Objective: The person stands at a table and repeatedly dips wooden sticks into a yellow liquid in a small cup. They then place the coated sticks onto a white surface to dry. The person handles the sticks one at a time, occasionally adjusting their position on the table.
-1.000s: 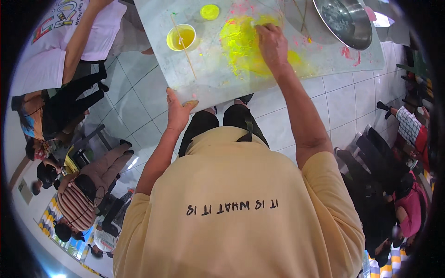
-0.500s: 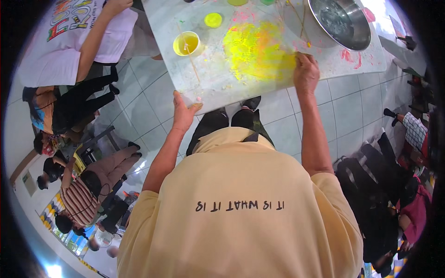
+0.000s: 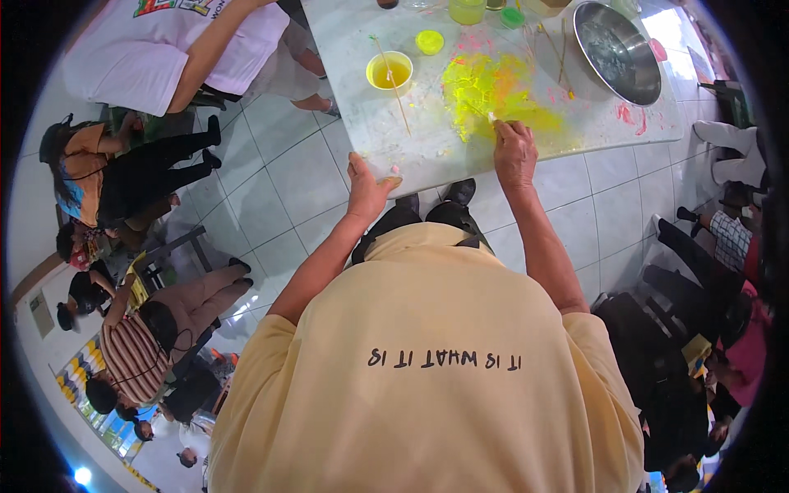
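Smeared yellow colour (image 3: 485, 86), tinged with orange and pink, covers part of a white tabletop (image 3: 444, 164). Over its near edge my right hand (image 3: 516, 152) is closed in a pinch on a small whitish piece (image 3: 492, 117), mostly hidden by the fingers. My left hand (image 3: 371, 187) holds the table's near left corner, thumb along the front edge and a finger along the side. Beside that thumb lies a pink crumb (image 3: 395, 169). A white cup (image 3: 389, 71) of yellow liquid, with a thin stick (image 3: 403, 107) leaning across it, stands beyond my left hand.
A steel bowl (image 3: 618, 53) of liquid stands at the far right near red smears (image 3: 631, 117). Yellow (image 3: 429, 42) and green (image 3: 512, 17) round containers sit farther back, with thin sticks (image 3: 563, 62) beside them. A person in a white shirt (image 3: 156, 62) is at the left.
My right hand has moved left, from the right end of the yellow smear to its near middle, and the whitish piece now shows. My left hand stays at the corner. The whole view has shifted.
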Demonstrator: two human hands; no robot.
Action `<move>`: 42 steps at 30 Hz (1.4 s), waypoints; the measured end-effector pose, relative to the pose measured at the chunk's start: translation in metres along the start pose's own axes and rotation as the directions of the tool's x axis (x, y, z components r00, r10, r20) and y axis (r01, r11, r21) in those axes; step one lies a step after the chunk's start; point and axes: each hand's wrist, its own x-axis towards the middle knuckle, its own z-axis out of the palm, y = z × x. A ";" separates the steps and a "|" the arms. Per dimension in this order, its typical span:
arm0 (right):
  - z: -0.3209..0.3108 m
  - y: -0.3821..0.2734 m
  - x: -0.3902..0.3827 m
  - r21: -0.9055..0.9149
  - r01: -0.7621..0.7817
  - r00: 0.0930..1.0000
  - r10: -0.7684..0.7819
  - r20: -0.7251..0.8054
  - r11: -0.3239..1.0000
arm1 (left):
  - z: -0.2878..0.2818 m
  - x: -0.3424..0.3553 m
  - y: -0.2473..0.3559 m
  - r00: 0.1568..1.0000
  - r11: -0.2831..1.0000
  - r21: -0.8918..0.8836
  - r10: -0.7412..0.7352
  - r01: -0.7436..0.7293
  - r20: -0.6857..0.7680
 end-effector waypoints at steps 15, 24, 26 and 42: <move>0.004 -0.025 -0.043 0.681 -0.609 0.761 0.542 0.357 0.406 | -0.014 0.005 -0.002 0.981 0.999 -0.012 0.038 -0.036 0.189; -0.076 -0.004 -0.106 0.795 -0.556 0.568 0.587 0.577 -0.243 | -0.038 0.005 -0.021 0.952 0.997 -0.014 0.080 -0.079 0.297; -0.091 0.000 -0.124 0.804 -0.540 0.551 0.619 0.560 -0.247 | -0.040 -0.003 -0.031 0.966 0.997 0.021 0.063 -0.070 0.250; -0.130 0.015 -0.192 0.880 -0.163 0.551 0.698 0.457 -0.447 | -0.091 -0.036 -0.149 0.869 0.970 0.227 -0.189 0.092 0.458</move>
